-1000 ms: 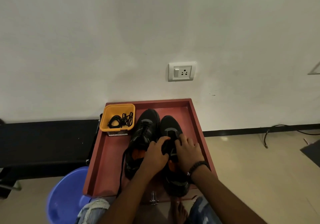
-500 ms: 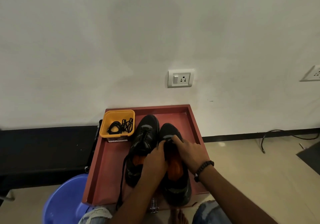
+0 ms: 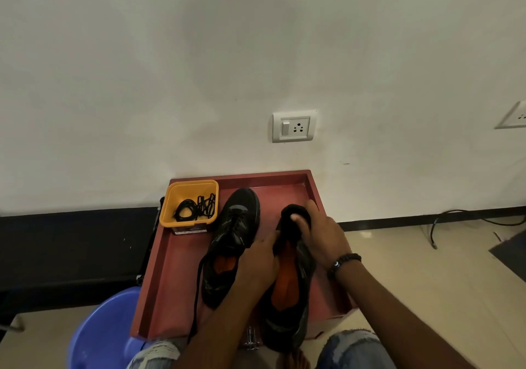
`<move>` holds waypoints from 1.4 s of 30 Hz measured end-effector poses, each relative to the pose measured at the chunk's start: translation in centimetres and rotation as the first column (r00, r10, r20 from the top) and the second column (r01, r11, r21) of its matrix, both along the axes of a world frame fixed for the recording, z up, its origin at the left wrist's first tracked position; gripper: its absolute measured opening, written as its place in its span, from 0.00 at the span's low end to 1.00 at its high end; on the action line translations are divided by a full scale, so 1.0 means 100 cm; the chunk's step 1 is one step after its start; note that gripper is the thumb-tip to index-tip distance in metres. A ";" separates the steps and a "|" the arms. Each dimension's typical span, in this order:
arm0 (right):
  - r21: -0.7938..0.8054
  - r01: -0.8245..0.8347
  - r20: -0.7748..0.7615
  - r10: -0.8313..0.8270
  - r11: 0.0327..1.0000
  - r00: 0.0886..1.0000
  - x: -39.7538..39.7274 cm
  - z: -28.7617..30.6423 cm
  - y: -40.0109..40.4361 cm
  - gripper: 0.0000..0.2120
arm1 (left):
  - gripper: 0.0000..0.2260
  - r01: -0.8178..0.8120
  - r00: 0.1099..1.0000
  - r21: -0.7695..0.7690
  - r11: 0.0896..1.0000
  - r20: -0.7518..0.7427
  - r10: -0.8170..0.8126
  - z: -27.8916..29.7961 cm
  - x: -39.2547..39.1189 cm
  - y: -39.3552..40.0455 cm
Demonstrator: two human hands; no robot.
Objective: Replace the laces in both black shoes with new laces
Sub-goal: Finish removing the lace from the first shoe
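Two shoes (image 3: pixel 233 243) (image 3: pixel 290 297) side by side on tray (image 3: pixel 170 283); bin (image 3: pixel 189 203) with laces (image 3: pixel 196 210) in tray's far-left corner.

bare tray floor (image 3: pixel 182 283) left of shoes (image 3: pixel 233 243), yellow bin (image 3: pixel 189 197) blocking far-left corner

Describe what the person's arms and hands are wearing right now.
Both forearms are bare, with no sleeves and no gloves. The right wrist carries a dark beaded bracelet with one small pale bead. No ring or watch shows on the left hand or right hand.

Red tray (image 3: pixel 159 277) by the wall, yellow bin (image 3: pixel 191 195), two black shoes (image 3: pixel 236 226)
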State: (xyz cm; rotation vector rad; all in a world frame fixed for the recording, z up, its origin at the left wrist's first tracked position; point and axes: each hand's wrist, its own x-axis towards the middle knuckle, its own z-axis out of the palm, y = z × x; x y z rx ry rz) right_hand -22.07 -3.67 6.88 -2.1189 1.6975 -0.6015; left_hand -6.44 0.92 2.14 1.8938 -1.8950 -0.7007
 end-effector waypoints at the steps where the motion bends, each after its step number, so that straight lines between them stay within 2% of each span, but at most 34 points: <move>1: 0.073 -0.028 0.055 0.024 0.997 0.998 0.002 -0.002 0.005 0.15 | 0.21 0.015 1.000 0.008 1.000 0.000 -0.015 0.000 0.001 -0.001; 3: 0.208 -0.073 0.108 0.051 0.975 0.993 0.006 -0.010 0.017 0.31 | 0.23 0.028 1.000 0.039 0.999 -0.003 -0.028 -0.002 0.005 -0.005; 5: 0.322 -0.057 0.059 0.040 0.945 0.997 0.006 -0.024 0.028 0.42 | 0.27 0.018 1.000 0.060 0.998 0.008 -0.018 -0.002 0.009 -0.008; 6: 0.357 -0.041 0.027 0.033 0.933 0.999 0.003 -0.032 0.032 0.41 | 0.28 0.016 1.000 0.059 0.998 0.009 -0.016 -0.002 0.009 -0.007; 8: 0.349 -0.042 0.009 0.042 0.936 0.999 -0.005 -0.040 0.036 0.29 | 0.28 0.014 1.000 0.045 0.999 -0.022 -0.013 -0.003 0.011 -0.005; 9: 0.317 -0.044 0.035 0.034 0.947 0.999 -0.009 -0.042 0.036 0.23 | 0.27 0.008 0.998 0.041 0.999 -0.055 -0.006 -0.003 0.013 -0.004; 11: 0.279 -0.027 0.110 -0.004 0.960 0.994 -0.018 -0.043 0.032 0.19 | 0.25 -0.006 0.992 0.023 1.000 -0.126 0.009 -0.005 0.021 -0.002; 14: 0.327 0.022 0.193 -0.090 0.945 0.977 -0.029 -0.045 0.020 0.22 | 0.17 -0.011 0.989 -0.007 1.000 -0.147 0.010 -0.008 0.029 -0.002; 16: 0.351 0.016 0.194 -0.089 0.936 0.977 -0.027 -0.043 0.016 0.24 | 0.17 -0.013 0.990 -0.012 1.000 -0.142 0.012 -0.006 0.030 -0.004; 19: 0.312 -0.052 0.132 0.011 0.949 0.991 -0.012 -0.040 0.018 0.25 | 0.17 -0.004 0.994 0.034 0.999 -0.111 0.008 -0.003 0.025 -0.006; 23: 0.253 -0.063 -0.033 0.074 0.965 0.997 0.000 -0.044 0.023 0.28 | 0.22 0.029 1.000 0.107 0.994 -0.016 -0.027 0.004 0.017 -0.005; 26: 0.269 -0.083 -0.028 0.094 0.960 0.995 0.001 -0.044 0.025 0.29 | 0.26 0.045 0.999 0.132 0.990 -0.007 -0.045 0.005 0.015 -0.003; 30: 0.278 -0.087 0.029 0.083 0.956 0.996 -0.002 -0.035 0.028 0.25 | 0.29 0.037 0.993 0.128 0.991 -0.119 -0.021 0.006 0.019 0.005; 32: 0.229 -0.078 0.073 0.063 0.970 0.995 -0.005 -0.030 0.029 0.21 | 0.27 0.035 0.982 0.093 0.995 -0.191 -0.017 0.008 0.023 0.012; 37: 0.071 -0.053 0.152 0.042 0.996 0.987 0.019 -0.010 0.013 0.13 | 0.11 -0.116 0.921 -0.066 0.991 -0.380 0.083 0.031 0.051 0.014; 38: 0.061 -0.115 0.172 0.103 0.991 0.980 0.052 -0.007 0.005 0.12 | 0.09 -0.214 0.894 -0.075 0.974 -0.417 0.164 0.033 0.078 0.012; 42: 0.121 -0.272 0.122 0.258 0.955 0.959 0.136 0.003 -0.027 0.08 | 0.07 -0.436 0.758 0.045 0.899 -0.521 0.394 0.034 0.140 -0.006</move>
